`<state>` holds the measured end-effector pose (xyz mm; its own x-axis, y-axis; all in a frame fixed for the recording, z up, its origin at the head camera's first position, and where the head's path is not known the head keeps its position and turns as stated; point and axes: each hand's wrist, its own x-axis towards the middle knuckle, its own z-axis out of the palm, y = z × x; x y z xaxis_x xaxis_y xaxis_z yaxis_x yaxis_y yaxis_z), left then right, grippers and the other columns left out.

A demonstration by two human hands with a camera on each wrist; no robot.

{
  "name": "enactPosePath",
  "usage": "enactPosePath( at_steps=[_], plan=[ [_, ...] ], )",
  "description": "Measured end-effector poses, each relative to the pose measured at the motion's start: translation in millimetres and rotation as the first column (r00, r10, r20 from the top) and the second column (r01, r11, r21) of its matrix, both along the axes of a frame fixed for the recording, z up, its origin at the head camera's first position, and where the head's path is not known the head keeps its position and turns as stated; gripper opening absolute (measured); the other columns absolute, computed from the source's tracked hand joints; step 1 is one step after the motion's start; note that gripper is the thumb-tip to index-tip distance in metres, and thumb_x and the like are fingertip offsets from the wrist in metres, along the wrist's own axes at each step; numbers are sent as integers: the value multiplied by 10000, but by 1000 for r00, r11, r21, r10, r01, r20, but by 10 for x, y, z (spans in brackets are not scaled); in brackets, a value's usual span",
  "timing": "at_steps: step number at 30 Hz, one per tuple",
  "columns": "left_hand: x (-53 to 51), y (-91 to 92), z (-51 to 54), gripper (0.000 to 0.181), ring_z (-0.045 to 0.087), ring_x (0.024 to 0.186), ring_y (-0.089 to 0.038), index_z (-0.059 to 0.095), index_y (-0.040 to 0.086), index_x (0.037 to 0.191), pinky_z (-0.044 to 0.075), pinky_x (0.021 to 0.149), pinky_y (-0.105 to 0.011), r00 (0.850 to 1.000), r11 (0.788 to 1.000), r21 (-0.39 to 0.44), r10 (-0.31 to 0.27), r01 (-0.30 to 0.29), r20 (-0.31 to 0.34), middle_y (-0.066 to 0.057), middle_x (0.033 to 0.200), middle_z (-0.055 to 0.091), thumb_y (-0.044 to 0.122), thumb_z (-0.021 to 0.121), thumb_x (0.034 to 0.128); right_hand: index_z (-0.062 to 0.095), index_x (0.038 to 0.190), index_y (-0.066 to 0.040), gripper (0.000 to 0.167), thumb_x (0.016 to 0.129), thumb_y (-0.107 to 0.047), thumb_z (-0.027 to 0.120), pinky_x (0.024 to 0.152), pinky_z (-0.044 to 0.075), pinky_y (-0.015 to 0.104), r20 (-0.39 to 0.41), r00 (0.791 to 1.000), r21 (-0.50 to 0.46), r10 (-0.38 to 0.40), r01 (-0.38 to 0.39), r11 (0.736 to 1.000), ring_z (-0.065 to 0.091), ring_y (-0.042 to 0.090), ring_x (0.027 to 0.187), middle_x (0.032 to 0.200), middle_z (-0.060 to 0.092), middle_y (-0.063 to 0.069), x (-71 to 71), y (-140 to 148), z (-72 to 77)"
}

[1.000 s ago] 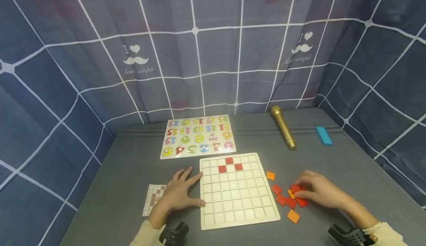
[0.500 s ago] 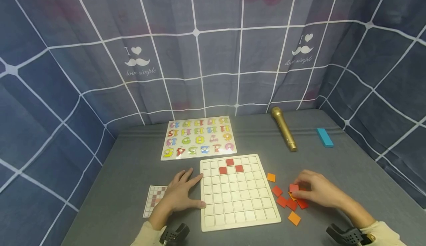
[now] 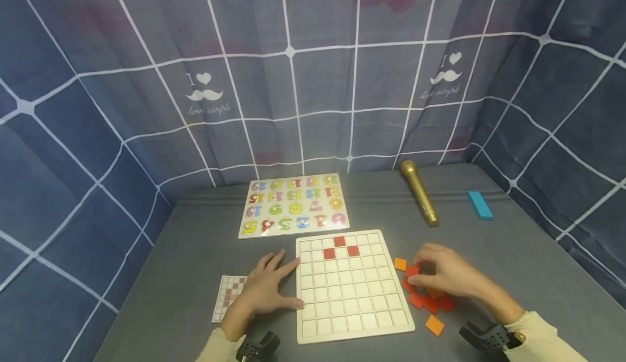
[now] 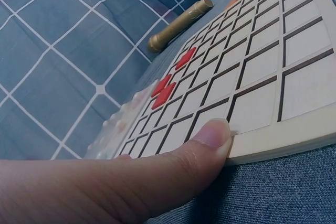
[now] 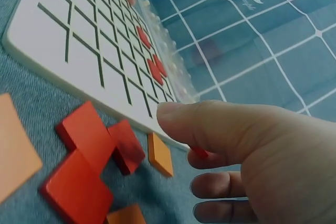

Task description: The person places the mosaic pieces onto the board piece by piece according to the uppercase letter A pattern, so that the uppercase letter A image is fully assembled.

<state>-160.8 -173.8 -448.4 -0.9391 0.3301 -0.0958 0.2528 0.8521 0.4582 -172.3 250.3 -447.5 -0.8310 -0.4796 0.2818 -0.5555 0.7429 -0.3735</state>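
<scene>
Red tile, pinched by the right hand just beside the board, is judged light, stiff and slightly slippery, best gripped by opposite edges; left hand spread, thumb touching the board.

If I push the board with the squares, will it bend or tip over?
The board probably won't bend much: it looks flat, with thick, straight edges. Tipping seems unlikely, since it lies wide and low. Its three red tiles would likely ride along, because each sits inside a square.
</scene>
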Motion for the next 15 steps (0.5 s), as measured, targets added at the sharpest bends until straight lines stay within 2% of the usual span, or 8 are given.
enactPosePath(
  at_steps=[9, 15],
  plan=[
    [14, 3, 39, 988, 240, 1448, -498, 462, 230, 1477, 260, 1046, -771, 1000, 1000, 6, -7, 7, -7, -209, 1599, 293, 587, 846, 639, 661, 788, -302, 228, 764, -470, 814, 653, 437, 205, -25, 1000, -2, 10, -10, 1000, 472, -38, 748, 800, 543, -195, -67, -168, 25],
    [23, 8, 37, 988, 237, 1452, -491, 459, 237, 1479, 261, 1054, -763, 1000, 1000, -4, -1, 1, 0, -201, 1603, 289, 591, 843, 640, 717, 855, -285, 223, 771, -471, 806, 688, 479, 221, -23, 999, 29, 25, -24, 999, 514, -27, 801, 861, 583, -193, -100, -261, 32]
  ],
)
